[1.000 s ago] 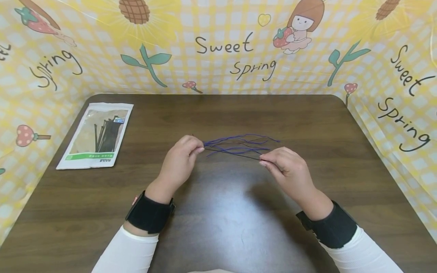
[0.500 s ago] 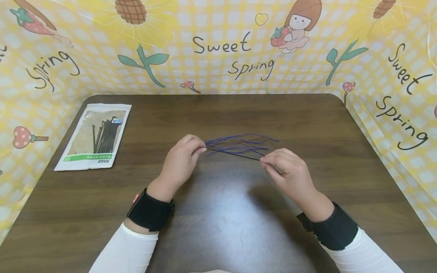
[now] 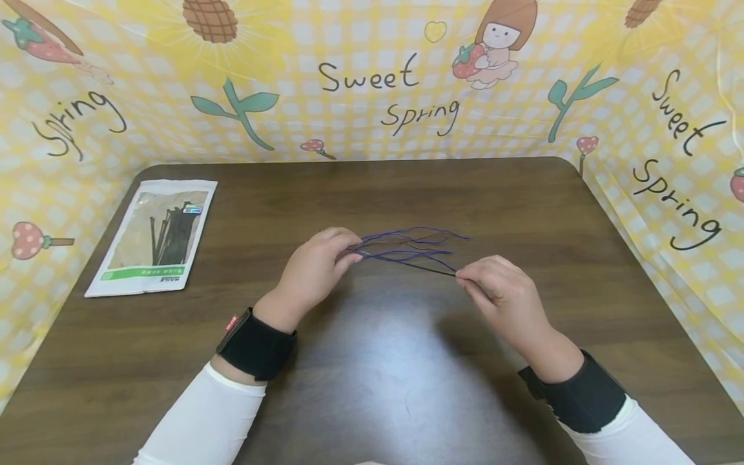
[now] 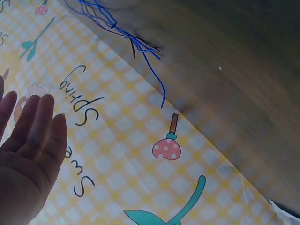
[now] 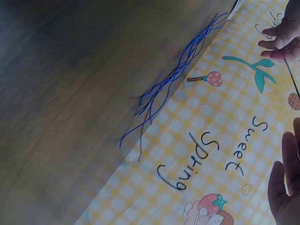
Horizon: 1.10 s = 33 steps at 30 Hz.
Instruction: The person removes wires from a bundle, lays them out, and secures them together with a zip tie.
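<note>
In the head view my right hand (image 3: 506, 297) pinches one end of a thin black cable tie (image 3: 427, 268) between thumb and fingertips. The tie stretches across to my left hand (image 3: 316, 265), which pinches its other end, as the right wrist view shows with the tie (image 5: 291, 75) leaving the left fingers. A loose bundle of blue and brown wires (image 3: 407, 252) lies on the table behind the tie. Its left end is hidden by the left fingers in the head view. In the left wrist view several fingers of my left hand (image 4: 33, 150) stand beside the wires (image 4: 112, 23).
A white zip bag (image 3: 110, 287) with black cable ties inside lies at the table's left side. The brown wooden table (image 3: 372, 361) is bordered at the back and sides by a yellow checked, printed cloth (image 3: 372, 135).
Both hands have shifted slightly right with the cable tie. The left fingers now overlap the wires' left end, and the tie's left part is crossed by the blue wires in view.
</note>
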Tool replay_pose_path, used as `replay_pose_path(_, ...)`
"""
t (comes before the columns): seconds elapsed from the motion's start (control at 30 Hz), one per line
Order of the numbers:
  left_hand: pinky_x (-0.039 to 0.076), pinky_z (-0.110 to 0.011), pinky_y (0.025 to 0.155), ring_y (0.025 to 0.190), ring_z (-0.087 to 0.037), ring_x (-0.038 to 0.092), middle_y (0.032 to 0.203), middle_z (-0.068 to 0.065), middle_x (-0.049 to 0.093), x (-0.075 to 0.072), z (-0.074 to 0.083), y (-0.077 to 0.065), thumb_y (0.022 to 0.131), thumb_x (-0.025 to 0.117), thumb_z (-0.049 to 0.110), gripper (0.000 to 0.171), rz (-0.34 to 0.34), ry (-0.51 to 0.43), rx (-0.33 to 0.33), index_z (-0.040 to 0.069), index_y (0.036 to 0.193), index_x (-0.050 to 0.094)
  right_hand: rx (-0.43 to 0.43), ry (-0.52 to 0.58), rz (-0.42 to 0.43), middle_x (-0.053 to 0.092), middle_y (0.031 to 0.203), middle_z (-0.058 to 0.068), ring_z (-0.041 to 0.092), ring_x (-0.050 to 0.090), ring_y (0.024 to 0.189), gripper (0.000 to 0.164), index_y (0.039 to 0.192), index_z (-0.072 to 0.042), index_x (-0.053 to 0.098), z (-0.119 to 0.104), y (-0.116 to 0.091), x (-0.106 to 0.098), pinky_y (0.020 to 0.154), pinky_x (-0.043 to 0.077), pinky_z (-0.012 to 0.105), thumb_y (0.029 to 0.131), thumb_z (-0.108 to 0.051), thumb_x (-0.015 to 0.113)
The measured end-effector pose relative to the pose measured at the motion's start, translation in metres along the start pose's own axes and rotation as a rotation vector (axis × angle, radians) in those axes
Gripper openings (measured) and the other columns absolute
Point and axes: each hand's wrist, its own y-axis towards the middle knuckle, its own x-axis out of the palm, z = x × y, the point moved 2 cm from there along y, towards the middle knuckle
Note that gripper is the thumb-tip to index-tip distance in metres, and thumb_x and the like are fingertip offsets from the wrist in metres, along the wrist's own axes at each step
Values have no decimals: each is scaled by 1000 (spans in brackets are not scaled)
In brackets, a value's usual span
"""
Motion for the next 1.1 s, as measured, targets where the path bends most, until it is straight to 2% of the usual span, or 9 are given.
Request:
replay_pose_path(0.13,46,-45,97,116,-29,57,124,-11,62,5,-3,9,87,73,20,37,-65,32,-6,6,120,65,2,-21,9,70,81,5,21,62,76,37,86,-5,71,4,-4,-5,72,47,28,100,-33,51)
replay_pose_path(0.27,32,-54,108,132,-33,42,138,-13,52,14,-10,21,85,75,28,54,-153,76,-38,10,132,57,-6,-45,27,70,83,5,21,62,76,36,86,-5,71,7,-7,-9,71,47,28,100,-32,51)
replay_pose_path(0.37,23,-59,111,140,-33,31,146,-12,44,23,-15,32,83,76,34,65,-225,110,-70,13,139,51,-3,-62,22,70,83,5,21,62,76,37,86,-5,71,10,-9,-11,70,47,28,100,-33,50)
replay_pose_path(0.47,19,-62,111,143,-32,26,150,-11,40,33,-19,44,81,77,35,73,-291,129,-95,14,143,46,14,-79,1,70,82,5,21,62,76,38,86,-5,70,13,-11,-13,71,47,29,100,-34,49)
replay_pose_path(0.67,16,-65,110,142,-34,26,152,-12,37,51,-21,63,77,80,33,84,-383,145,-135,14,147,39,12,-107,-18,69,80,4,21,62,75,40,85,-5,69,17,-14,-13,69,47,31,101,-34,47)
replay_pose_path(0.83,17,-64,110,139,-36,28,150,-16,37,67,-21,70,76,81,35,89,-467,158,-186,10,149,36,12,-114,-36,69,80,3,20,63,76,40,85,-7,70,17,-20,-10,67,48,32,101,-35,46)
replay_pose_path(1.0,20,-65,109,137,-35,28,147,-17,37,76,-19,78,73,83,38,94,-526,202,-208,6,148,36,49,-114,-68,68,79,4,21,63,77,42,85,-6,69,19,-25,-10,70,48,33,101,-36,45)
replay_pose_path(1.1,21,-64,108,136,-35,28,147,-18,37,78,-19,84,74,82,38,89,-547,202,-208,5,146,40,52,-117,-77,68,79,4,21,63,77,42,85,-5,69,21,-26,-11,70,48,33,101,-36,45)
